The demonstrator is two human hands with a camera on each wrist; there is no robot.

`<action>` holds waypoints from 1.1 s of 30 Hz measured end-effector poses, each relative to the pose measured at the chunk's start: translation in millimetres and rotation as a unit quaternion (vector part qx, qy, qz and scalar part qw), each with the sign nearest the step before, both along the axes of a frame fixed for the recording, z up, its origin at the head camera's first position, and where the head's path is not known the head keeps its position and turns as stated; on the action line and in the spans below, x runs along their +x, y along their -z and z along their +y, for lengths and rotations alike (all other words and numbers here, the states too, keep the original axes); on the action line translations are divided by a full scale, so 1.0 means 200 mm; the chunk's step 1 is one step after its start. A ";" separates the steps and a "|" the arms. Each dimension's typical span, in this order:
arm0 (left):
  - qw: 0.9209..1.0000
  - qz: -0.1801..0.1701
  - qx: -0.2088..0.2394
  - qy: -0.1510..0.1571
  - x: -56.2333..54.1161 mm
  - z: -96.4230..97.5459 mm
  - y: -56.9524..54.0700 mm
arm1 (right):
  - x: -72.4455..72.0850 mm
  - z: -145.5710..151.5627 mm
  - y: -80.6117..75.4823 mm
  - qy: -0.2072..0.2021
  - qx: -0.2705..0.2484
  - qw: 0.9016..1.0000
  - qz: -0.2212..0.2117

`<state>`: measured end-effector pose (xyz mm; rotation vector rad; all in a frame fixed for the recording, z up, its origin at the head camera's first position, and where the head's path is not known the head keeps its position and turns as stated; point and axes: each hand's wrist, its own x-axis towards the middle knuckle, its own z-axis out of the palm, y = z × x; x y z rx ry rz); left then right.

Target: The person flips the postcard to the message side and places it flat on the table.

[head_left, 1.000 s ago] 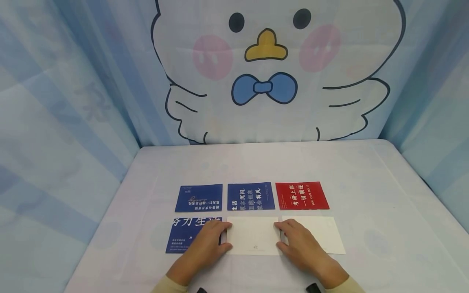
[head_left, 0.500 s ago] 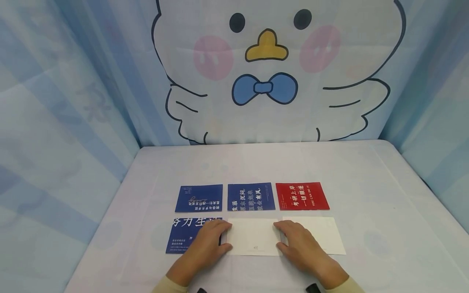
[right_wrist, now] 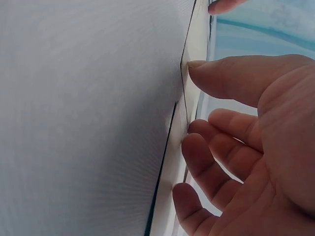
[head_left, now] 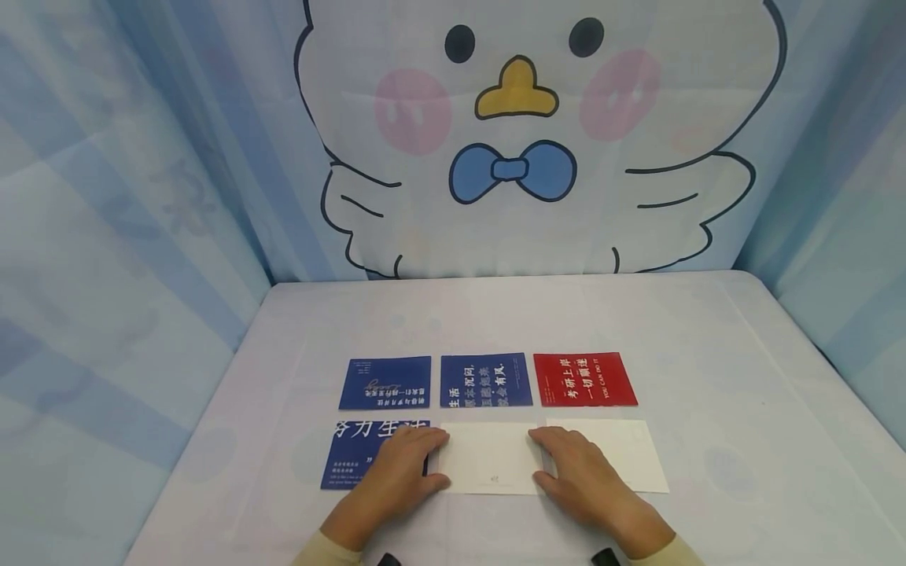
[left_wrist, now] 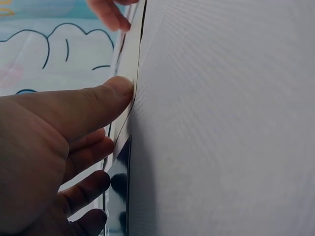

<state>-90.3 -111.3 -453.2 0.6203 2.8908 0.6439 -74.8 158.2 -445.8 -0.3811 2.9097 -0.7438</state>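
Note:
A cream-white card (head_left: 490,458) lies flat in the middle of the near row, between both hands. At its left edge, my left hand (head_left: 405,465) touches with thumb and fingertips, its back covering part of a blue card (head_left: 347,464) with white lettering. My right hand (head_left: 582,470) touches the opposite edge the same way and covers part of a second white card (head_left: 626,448). In the left wrist view, the thumb (left_wrist: 118,87) rests on the card's rim with the other fingers loosely bent. The right wrist view has the right thumb (right_wrist: 204,73) on the rim likewise.
A far row holds two blue cards, one at left (head_left: 385,384) and one in the middle (head_left: 485,380), and a red card (head_left: 586,379) at right. All lie on a white tablecloth (head_left: 495,314). A printed curtain (head_left: 531,228) closes off the back.
The middle white card looks settled slightly nearer the person than a second ago. Both hands stay almost still at its edges.

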 end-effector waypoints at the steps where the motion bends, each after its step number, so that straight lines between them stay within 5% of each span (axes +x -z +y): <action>1: 1.000 0.001 -0.002 0.000 0.00 0.00 0.00 | 0.00 0.00 0.00 -0.001 0.001 1.000 0.001; 25: 1.000 0.000 -0.002 -0.002 0.01 0.01 -0.02 | 0.01 -0.01 -0.02 -0.012 0.015 1.000 -0.010; 33: 0.998 -0.031 0.041 -0.036 0.06 -0.13 -0.06 | 0.03 -0.04 -0.06 -0.017 -0.002 1.000 -0.001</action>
